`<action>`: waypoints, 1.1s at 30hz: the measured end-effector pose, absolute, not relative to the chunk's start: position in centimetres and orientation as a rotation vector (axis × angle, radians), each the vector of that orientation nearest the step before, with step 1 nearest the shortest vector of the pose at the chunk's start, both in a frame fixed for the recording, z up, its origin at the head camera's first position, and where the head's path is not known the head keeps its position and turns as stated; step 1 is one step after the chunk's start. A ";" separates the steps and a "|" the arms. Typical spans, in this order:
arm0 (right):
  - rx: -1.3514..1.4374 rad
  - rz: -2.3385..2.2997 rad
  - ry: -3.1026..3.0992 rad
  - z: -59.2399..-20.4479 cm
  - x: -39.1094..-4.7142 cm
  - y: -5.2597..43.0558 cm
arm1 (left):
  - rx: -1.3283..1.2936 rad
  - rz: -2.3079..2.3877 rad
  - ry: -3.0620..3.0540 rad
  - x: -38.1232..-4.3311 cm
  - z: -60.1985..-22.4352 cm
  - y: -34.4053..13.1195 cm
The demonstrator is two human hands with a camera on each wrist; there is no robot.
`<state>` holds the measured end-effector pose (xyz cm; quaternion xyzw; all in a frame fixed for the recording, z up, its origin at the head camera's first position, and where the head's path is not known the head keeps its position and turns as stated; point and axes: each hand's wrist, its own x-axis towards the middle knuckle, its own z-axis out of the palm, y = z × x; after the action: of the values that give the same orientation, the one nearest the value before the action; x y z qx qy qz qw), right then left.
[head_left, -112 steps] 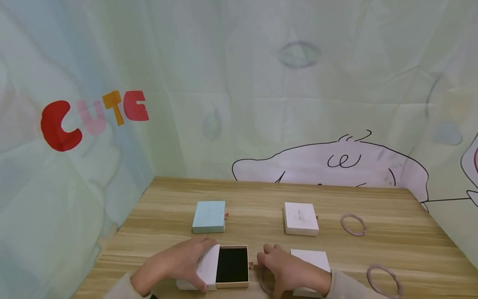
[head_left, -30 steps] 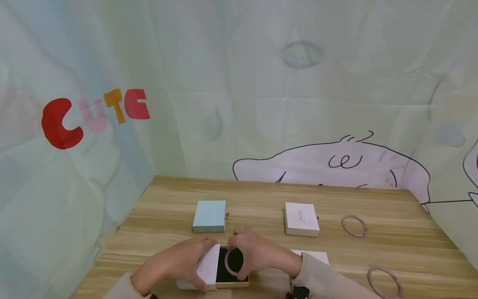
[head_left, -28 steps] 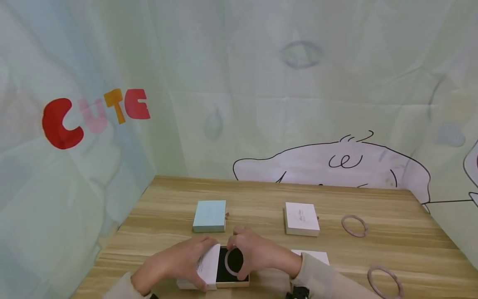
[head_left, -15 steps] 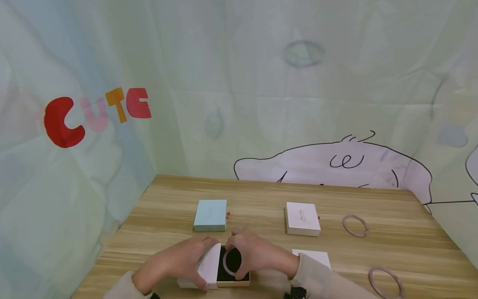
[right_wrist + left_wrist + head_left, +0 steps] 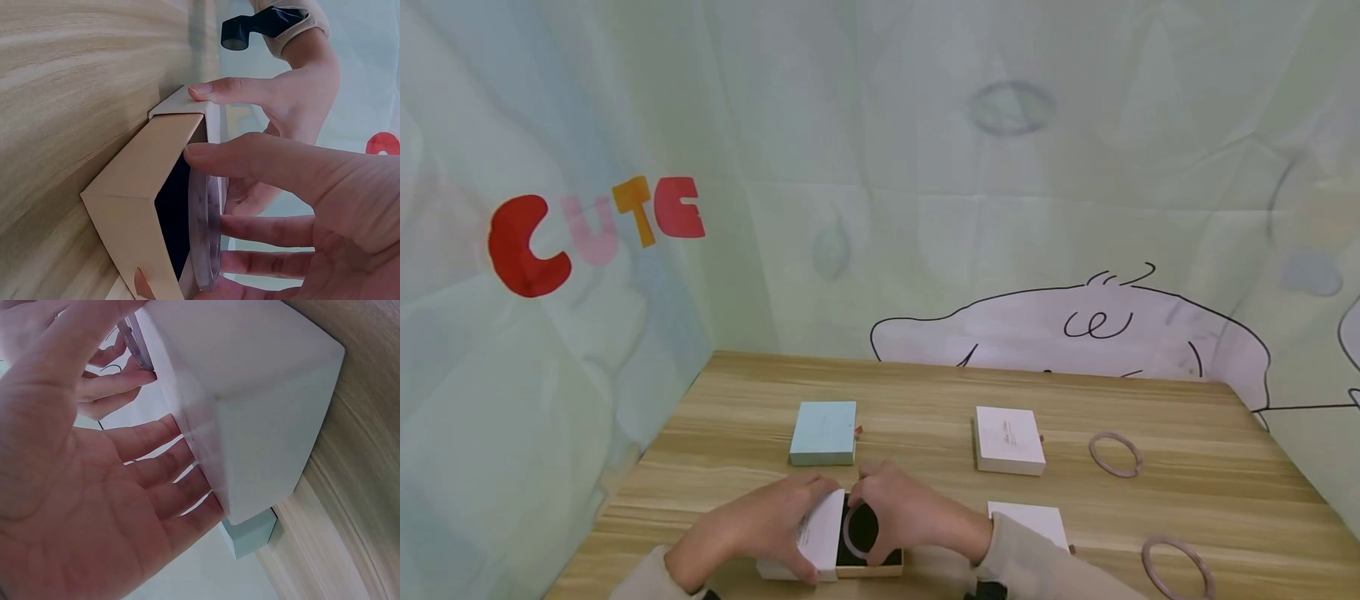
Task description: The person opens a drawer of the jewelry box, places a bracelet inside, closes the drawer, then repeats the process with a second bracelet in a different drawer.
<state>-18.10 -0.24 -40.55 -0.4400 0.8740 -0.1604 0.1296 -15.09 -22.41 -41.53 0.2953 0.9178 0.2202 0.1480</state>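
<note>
My left hand (image 5: 775, 521) grips a white slide-out box by its outer sleeve (image 5: 823, 533), thumb on the near side and fingers at the far side. The box's drawer (image 5: 871, 572), cream-edged with a black lining, is pulled part way out to the right. Over that lining my right hand (image 5: 913, 512) pinches a pale purple bangle (image 5: 847, 533) between thumb and fingers. In the right wrist view, the bangle (image 5: 205, 231) lies along the drawer's opening, close over the black lining. An orange-brown ribbon tab (image 5: 142, 284) sticks out of the drawer's end.
Farther back stand a light blue box (image 5: 823, 429) and a white box (image 5: 1009, 437). Another white box (image 5: 1033, 523) is partly hidden by my right forearm. Two more bangles lie at the right, a far bangle (image 5: 1115, 454) and a near bangle (image 5: 1180, 567). A printed curtain (image 5: 865, 208) hangs behind the table.
My right hand has brought the bangle left from the table onto the drawer's black lining, then shifted it slightly farther left toward the sleeve. My left hand keeps its grip on the box.
</note>
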 end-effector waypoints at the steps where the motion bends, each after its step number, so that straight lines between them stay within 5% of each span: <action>1: -1.276 -0.466 2.540 -40.6 -18.1 -0.3 | 0.846 0.636 2.637 -15.1 -41.5 -22.4; 33: -1.200 -0.437 2.520 -40.6 -18.0 -0.7 | 0.835 0.632 2.632 -15.1 -41.3 -22.3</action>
<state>-18.03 -0.73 -40.62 -0.4194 0.8809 -0.1527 0.1576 -15.07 -22.25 -41.29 0.2912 0.9181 0.2203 0.1540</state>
